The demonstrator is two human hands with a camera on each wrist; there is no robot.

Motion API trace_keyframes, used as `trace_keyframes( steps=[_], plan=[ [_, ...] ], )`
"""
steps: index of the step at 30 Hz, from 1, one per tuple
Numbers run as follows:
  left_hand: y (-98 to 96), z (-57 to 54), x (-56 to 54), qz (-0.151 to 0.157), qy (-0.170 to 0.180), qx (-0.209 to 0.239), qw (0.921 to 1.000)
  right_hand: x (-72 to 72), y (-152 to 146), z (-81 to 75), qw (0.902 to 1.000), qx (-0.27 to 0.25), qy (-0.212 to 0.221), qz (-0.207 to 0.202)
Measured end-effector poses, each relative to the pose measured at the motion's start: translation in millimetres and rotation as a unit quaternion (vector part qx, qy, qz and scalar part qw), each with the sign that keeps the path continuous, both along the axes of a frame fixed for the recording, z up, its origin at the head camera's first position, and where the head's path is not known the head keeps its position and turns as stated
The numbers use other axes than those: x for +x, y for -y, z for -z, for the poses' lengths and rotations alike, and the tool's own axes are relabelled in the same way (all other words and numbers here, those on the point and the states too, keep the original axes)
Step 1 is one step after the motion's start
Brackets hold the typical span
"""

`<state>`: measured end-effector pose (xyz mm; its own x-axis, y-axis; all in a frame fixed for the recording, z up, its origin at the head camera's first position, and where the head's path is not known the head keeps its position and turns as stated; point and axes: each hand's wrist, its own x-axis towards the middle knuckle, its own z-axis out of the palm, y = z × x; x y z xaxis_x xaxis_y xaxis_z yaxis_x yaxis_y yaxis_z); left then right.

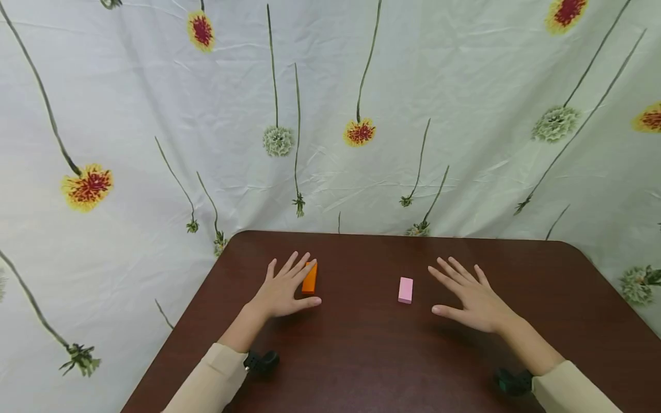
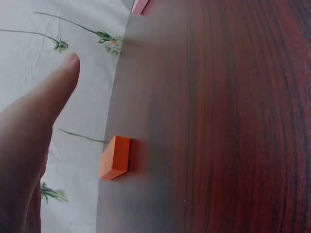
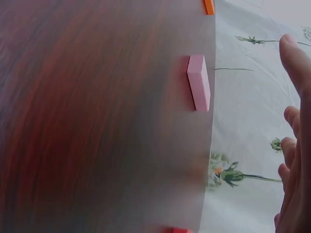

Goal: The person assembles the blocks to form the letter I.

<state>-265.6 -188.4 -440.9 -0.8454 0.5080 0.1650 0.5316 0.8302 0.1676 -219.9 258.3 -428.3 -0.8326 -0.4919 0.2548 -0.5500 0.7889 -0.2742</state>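
The orange block (image 1: pixel 309 280) lies on the far half of the table (image 1: pixel 356 355), left of the middle, its long side running toward the back edge; the pink block (image 1: pixel 405 289) lies well apart from it, to the right. The left hand (image 1: pixel 284 289) is spread wide, thumb out, holding nothing; in the head view its fingers partly cover the orange block, but the left wrist view shows a gap between thumb and block. The right hand (image 1: pixel 475 301) is likewise spread and holds nothing, apart from the pink block on its right. A red piece (image 3: pixel 181 230) just shows at the bottom of the right wrist view, too cut off to tell its shape. Pale sleeves (image 1: pixel 212 378) cover both forearms, with black devices (image 1: pixel 262 362) at the wrists. Behind the table hangs a white cloth (image 1: pixel 232 103) printed with flowers.
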Motion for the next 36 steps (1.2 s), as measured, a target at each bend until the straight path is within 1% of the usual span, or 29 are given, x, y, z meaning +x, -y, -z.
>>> trace_keyframes(
  steps=[4, 11, 18, 25, 31, 36],
  plan=[
    [0.5, 3.6, -3.4, -0.001, -0.002, 0.004, 1.0000, -4.2, 9.2, 5.5, 1.0000, -0.009, 0.001, 0.001],
    [1.0, 6.6, -7.3, -0.001, 0.002, 0.010, 1.0000, -11.6, 22.9, 15.9, 0.9998, -0.016, -0.012, -0.001],
    [2.0, 9.5, -10.4, -0.007, 0.008, 0.007, 0.9999, -16.0, 31.1, 22.1, 0.9996, -0.027, 0.007, 0.004],
    [1.5, 10.9, -11.8, -0.005, 0.011, 0.012, 0.9999, -19.4, 38.0, 25.9, 0.9990, -0.037, 0.023, 0.010],
    [1.6, 14.0, -15.4, -0.008, 0.024, 0.024, 0.9994, -22.9, 42.3, 29.1, 0.9982, -0.043, 0.039, 0.015],
    [2.2, 20.3, -22.2, -0.017, 0.044, 0.035, 0.9983, -26.0, 45.8, 31.6, 0.9981, -0.049, 0.035, 0.013]
  ],
)
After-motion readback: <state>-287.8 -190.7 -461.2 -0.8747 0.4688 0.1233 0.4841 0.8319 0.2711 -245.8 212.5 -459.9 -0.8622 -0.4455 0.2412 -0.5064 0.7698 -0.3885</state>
